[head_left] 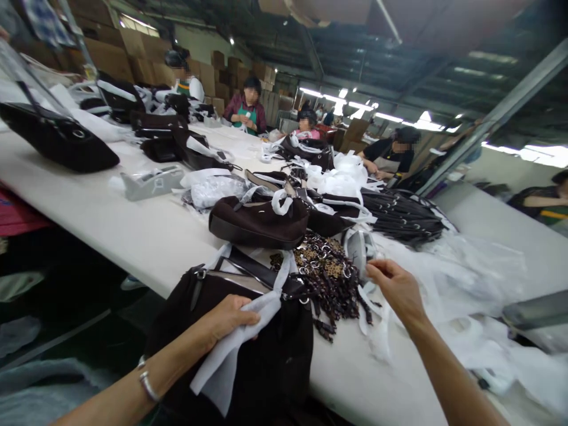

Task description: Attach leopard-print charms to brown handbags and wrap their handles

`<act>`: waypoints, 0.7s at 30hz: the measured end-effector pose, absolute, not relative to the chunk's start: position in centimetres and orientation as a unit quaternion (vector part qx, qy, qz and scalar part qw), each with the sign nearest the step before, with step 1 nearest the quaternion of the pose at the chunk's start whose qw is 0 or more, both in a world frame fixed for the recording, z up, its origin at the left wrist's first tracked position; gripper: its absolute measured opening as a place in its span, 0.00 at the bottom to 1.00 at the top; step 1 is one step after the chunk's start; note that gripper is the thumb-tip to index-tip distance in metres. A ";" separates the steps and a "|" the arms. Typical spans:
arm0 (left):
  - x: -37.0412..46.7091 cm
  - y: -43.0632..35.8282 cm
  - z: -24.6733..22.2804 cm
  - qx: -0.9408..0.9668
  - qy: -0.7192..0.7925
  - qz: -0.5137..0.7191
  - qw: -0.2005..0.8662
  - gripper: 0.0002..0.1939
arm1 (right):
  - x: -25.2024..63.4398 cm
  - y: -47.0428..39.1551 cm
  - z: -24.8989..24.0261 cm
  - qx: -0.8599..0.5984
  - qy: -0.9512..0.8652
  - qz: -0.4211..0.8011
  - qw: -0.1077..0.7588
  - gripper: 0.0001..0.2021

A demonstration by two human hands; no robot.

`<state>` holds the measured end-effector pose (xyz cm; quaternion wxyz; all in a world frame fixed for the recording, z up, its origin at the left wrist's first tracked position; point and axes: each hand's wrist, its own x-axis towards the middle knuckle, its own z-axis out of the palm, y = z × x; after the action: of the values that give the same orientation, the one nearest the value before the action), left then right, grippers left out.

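A black handbag point(275, 355) stands at the table's front edge, its top partly unzipped and its handle partly wrapped in white paper. My left hand point(231, 319) is closed on a loose strip of white wrapping paper point(222, 373) that hangs over the bag's front. To the right, my right hand point(397, 290) has thumb and fingers pinched together at the edge of a grey tape dispenser point(356, 251). Whatever lies between those fingertips is too small to make out. Dark chain straps with metal rings point(331, 278) lie heaped between the bag and the dispenser.
Behind the heap sits a dark brown bag point(260, 222). Black straps point(399, 216) are piled at the right, near clear plastic sheets point(474, 266). A second tape dispenser point(153, 182) stands left, with a black bag point(57, 139) beyond. Several co-workers sit around the far side.
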<state>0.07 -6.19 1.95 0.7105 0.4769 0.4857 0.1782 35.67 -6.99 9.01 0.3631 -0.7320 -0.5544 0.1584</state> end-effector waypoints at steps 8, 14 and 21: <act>-0.4 -5.6 -0.4 0.512 0.455 0.164 0.710 0.16 | 46.1 -5.2 6.2 -0.862 -0.351 0.116 0.347 0.09; -0.5 -5.2 -1.1 0.521 0.455 0.155 0.705 0.24 | 45.9 -2.7 4.4 -0.847 -0.287 0.258 0.366 0.14; -0.3 -5.2 -1.2 0.518 0.449 0.169 0.709 0.24 | 46.1 -2.0 4.4 -0.827 -0.282 0.249 0.419 0.17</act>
<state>-0.35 -5.19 -1.24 0.7087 0.5178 0.4485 0.1685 46.09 -2.02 4.44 0.4187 -0.8267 -0.2818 0.2488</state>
